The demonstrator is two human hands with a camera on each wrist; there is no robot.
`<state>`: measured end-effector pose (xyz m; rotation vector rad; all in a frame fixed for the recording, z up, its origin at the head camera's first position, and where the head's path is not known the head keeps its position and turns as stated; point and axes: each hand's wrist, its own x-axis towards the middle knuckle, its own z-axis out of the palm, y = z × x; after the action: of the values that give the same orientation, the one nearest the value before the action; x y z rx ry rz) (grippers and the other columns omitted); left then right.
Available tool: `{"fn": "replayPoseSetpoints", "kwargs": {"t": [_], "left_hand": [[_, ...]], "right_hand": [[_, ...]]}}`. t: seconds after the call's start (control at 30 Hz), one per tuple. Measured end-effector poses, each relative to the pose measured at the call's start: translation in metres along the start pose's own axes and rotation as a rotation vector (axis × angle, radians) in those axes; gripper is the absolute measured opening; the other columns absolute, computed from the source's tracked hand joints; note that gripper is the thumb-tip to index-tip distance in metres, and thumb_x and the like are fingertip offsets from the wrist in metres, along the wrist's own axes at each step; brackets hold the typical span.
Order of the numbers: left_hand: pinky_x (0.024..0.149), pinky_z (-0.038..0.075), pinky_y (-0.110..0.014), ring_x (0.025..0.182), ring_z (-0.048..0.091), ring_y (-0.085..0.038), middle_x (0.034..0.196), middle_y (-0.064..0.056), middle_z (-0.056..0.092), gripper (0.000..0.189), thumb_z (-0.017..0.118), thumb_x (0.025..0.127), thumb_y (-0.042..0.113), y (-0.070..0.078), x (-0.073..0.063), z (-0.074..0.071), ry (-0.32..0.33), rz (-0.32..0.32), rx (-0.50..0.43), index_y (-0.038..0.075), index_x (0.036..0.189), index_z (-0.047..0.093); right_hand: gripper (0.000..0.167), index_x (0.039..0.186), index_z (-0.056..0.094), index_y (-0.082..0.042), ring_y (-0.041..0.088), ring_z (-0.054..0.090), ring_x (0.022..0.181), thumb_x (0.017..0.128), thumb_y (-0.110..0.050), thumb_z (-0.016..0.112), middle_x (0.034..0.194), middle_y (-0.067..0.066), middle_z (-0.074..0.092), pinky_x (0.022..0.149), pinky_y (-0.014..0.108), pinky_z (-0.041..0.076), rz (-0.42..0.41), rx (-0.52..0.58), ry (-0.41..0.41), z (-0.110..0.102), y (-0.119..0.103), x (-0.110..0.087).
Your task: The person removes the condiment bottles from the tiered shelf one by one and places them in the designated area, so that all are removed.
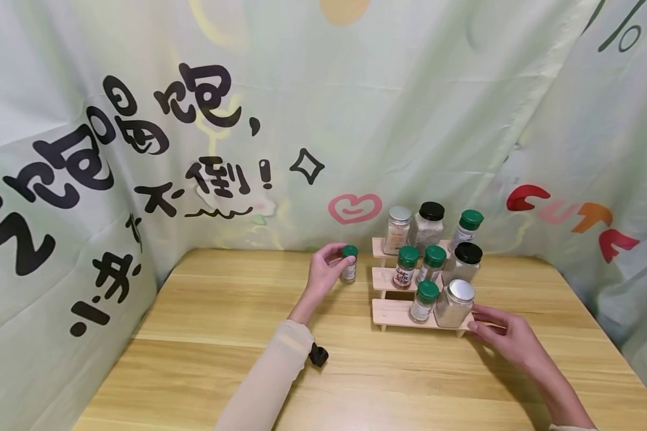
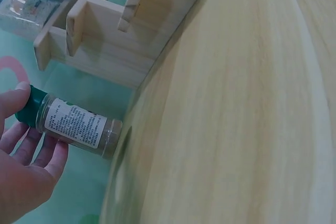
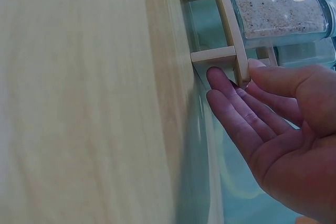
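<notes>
My left hand (image 1: 325,270) holds a small spice jar (image 1: 348,273) with a green cap, left of a three-tier wooden rack (image 1: 390,311). In the left wrist view, the thumb is on the green cap and the fingers lie along the jar's side; its base is at the tabletop, and whether it touches cannot be told. At the rack's lower right corner, my right hand (image 1: 509,340) pinches the end of the bottom shelf. The right wrist view shows the thumb on top of that shelf (image 3: 227,24), with fingers beneath.
Several jars stand on the rack, among them a silver-capped jar (image 1: 453,304), a black-capped jar (image 1: 429,230) and a green-capped jar (image 1: 423,302). Behind the wooden table (image 1: 221,311) hangs a printed curtain (image 1: 280,108). A small black object (image 1: 318,355) sits by the left cuff.
</notes>
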<state>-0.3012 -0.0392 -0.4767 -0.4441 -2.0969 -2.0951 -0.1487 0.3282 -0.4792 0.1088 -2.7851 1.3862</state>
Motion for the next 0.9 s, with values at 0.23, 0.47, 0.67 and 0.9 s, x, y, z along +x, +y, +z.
{"fn": "replayPoseSetpoints", "kwargs": {"t": [0.23, 0.47, 0.67, 0.9], "left_hand": [[0.094, 0.058, -0.032, 0.112, 0.066, -0.033, 0.119, -0.021, 0.069, 0.032, 0.078, 0.089, 0.000, -0.008, -0.001, 0.000, 0.010, -0.022, -0.005, -0.006, 0.119, 0.068], [0.093, 0.058, -0.032, 0.111, 0.066, -0.033, 0.119, -0.020, 0.069, 0.033, 0.078, 0.090, 0.003, -0.011, -0.001, -0.001, 0.019, -0.042, -0.005, -0.004, 0.121, 0.068], [0.095, 0.058, -0.035, 0.113, 0.065, -0.033, 0.122, -0.018, 0.068, 0.040, 0.080, 0.089, 0.007, -0.010, -0.004, -0.001, 0.010, -0.045, 0.016, -0.001, 0.126, 0.066], [0.105, 0.050, -0.052, 0.120, 0.061, -0.041, 0.129, -0.022, 0.064, 0.045, 0.078, 0.091, 0.006, -0.004, -0.010, -0.004, 0.025, -0.012, -0.030, -0.006, 0.131, 0.061]], "right_hand": [[0.053, 0.135, 0.055, 0.016, -0.007, 0.063, 0.092, 0.098, -0.017, 0.073, 0.123, 0.033, 0.065, 0.077, 0.015, 0.057, 0.003, -0.006, 0.001, 0.002, 0.000, -0.001], [0.053, 0.136, 0.056, 0.015, -0.005, 0.064, 0.092, 0.098, -0.018, 0.072, 0.123, 0.032, 0.066, 0.076, 0.014, 0.056, 0.011, -0.016, 0.002, 0.001, -0.001, -0.001], [0.054, 0.137, 0.055, 0.015, -0.004, 0.065, 0.092, 0.099, -0.020, 0.072, 0.126, 0.033, 0.064, 0.076, 0.014, 0.056, 0.032, -0.027, -0.005, -0.001, 0.000, 0.000], [0.051, 0.136, 0.056, 0.015, -0.007, 0.062, 0.092, 0.099, -0.018, 0.071, 0.126, 0.033, 0.064, 0.077, 0.014, 0.056, 0.003, -0.019, 0.002, -0.001, 0.000, 0.001]]}}
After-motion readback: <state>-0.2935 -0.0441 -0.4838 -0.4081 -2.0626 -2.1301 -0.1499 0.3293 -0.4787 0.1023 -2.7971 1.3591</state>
